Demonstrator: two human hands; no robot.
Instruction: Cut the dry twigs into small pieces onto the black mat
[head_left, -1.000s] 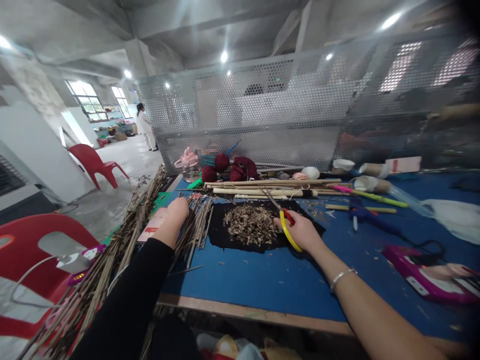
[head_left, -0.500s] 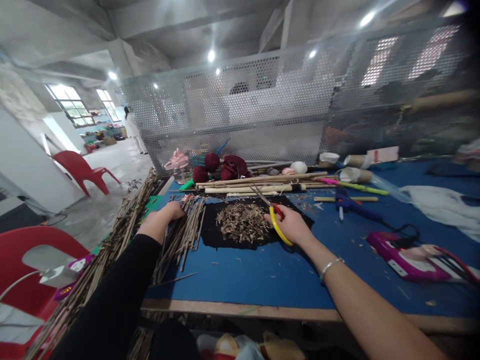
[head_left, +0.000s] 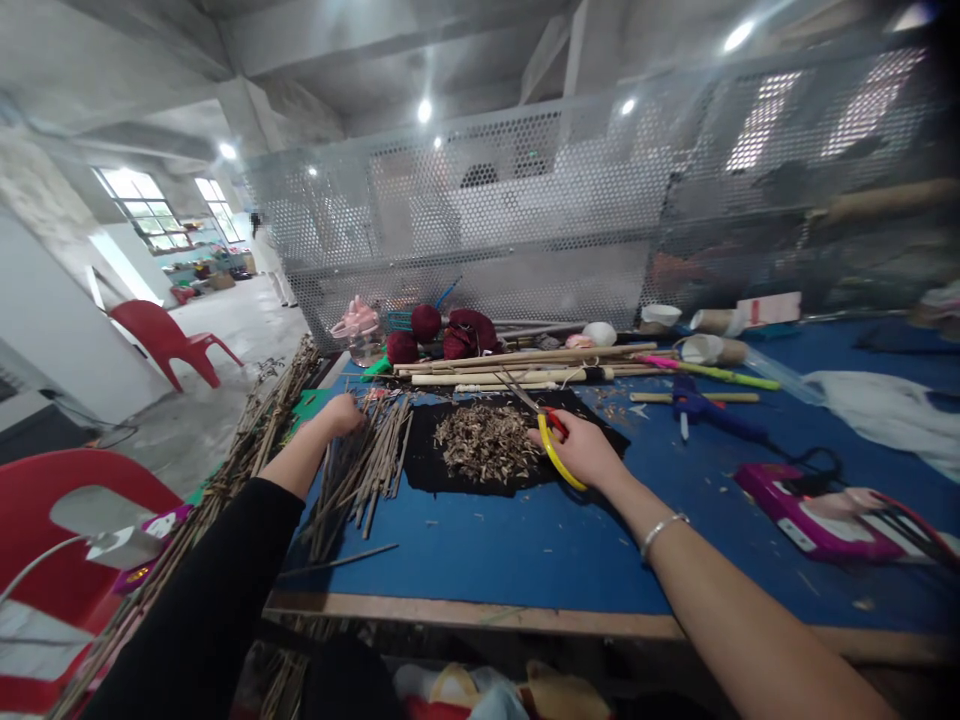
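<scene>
My right hand (head_left: 579, 446) is closed on scissors (head_left: 553, 455) with yellow and red handles. Their blades are parted and point up and left over the far edge of a black cloth (head_left: 421, 465). On that cloth lies a heap of short brown twig pieces (head_left: 487, 445), just left of my right hand. My left hand (head_left: 343, 415) is at the far end of a bundle of thin cut sticks (head_left: 375, 460), fingers curled; what they hold, if anything, is hidden.
Long sticks (head_left: 525, 365), dark red yarn balls (head_left: 426, 322) and a white ball lie at the back. A blue glue gun (head_left: 694, 410) and a purple box (head_left: 810, 515) are on the right. Long twigs (head_left: 240, 440) run along the left, beside red chairs (head_left: 157, 340). A person stands far off.
My left hand has shifted slightly left and up, its forearm swinging left. The scissors and my right hand have hardly moved.
</scene>
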